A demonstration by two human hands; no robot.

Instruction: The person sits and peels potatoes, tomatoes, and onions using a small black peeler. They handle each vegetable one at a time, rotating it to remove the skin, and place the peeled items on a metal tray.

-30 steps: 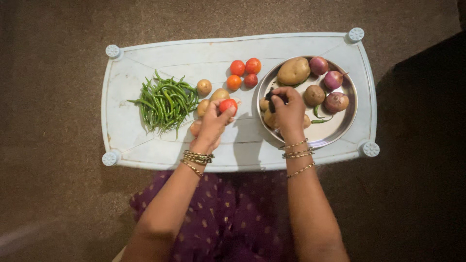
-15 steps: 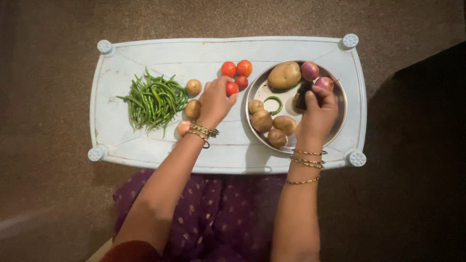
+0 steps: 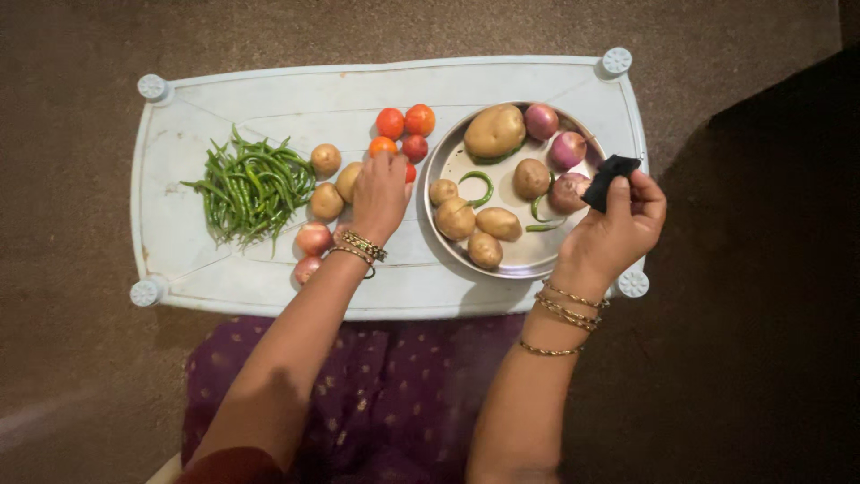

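My left hand (image 3: 380,195) rests on the pale blue plastic table (image 3: 502,82), fingers curled over a red tomato (image 3: 409,171) beside three or more other tomatoes (image 3: 403,133). At the right rim of a round steel plate (image 3: 524,268), my right hand (image 3: 616,231) pinches a small black object (image 3: 608,177) that is lifted off the plate. The plate holds potatoes (image 3: 493,131), red onions (image 3: 568,150) and a few green chillies (image 3: 484,184). Both wrists wear bangles.
A heap of green chillies (image 3: 250,184) lies at the table's left. Small potatoes (image 3: 326,201) and two onions (image 3: 313,238) sit between the heap and my left hand. Brown floor surrounds the table; my purple skirt (image 3: 394,385) is below it.
My left hand carried the tomato up to the tomato group. My right hand lifted the black object out of the plate and drew it to the plate's right rim.
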